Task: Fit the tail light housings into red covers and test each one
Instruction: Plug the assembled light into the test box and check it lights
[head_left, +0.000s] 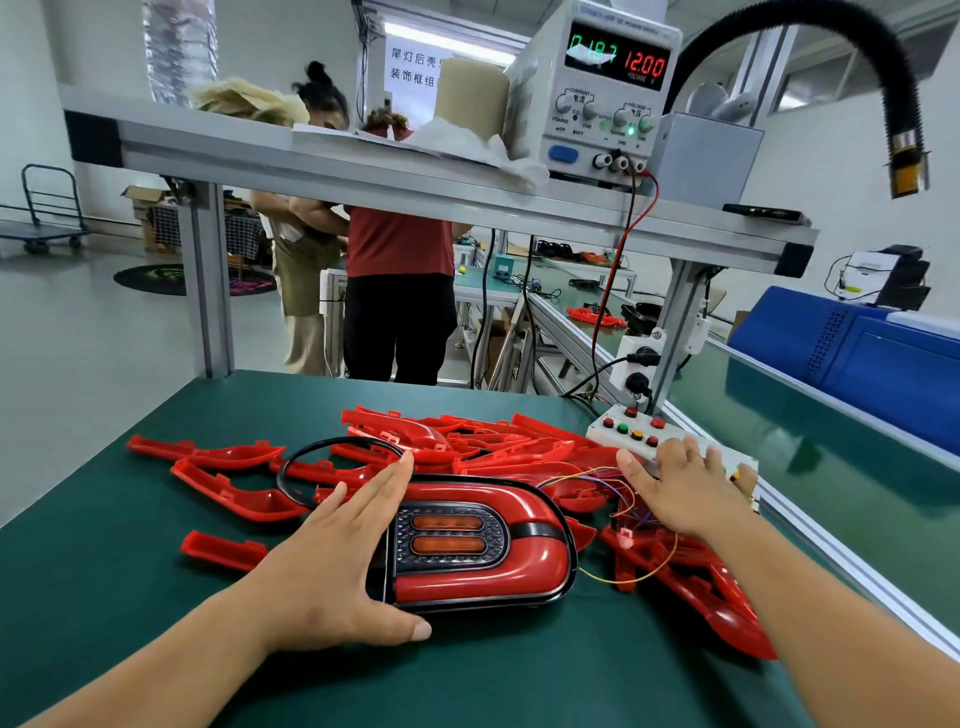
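1. The assembled tail light (483, 551) lies on the green mat (104, 571) in front of the person, red cover up so the lamps can be seen.
2. The left hand (332, 566) braces its left end with straight fingers and a spread thumb, not clamped, likely to stop it sliding.
3. The right hand (680, 488) lies flat, fingers spread, on the button box (631, 428), likely switching circuits.
4. 2 amber bars glow and the power supply (608, 88) reads 12.00 V, so testing seems underway.
5. Thin wires (597, 475) lead from the light toward the box.
6. Loose red covers (234, 457) lie heaped behind, within reach.
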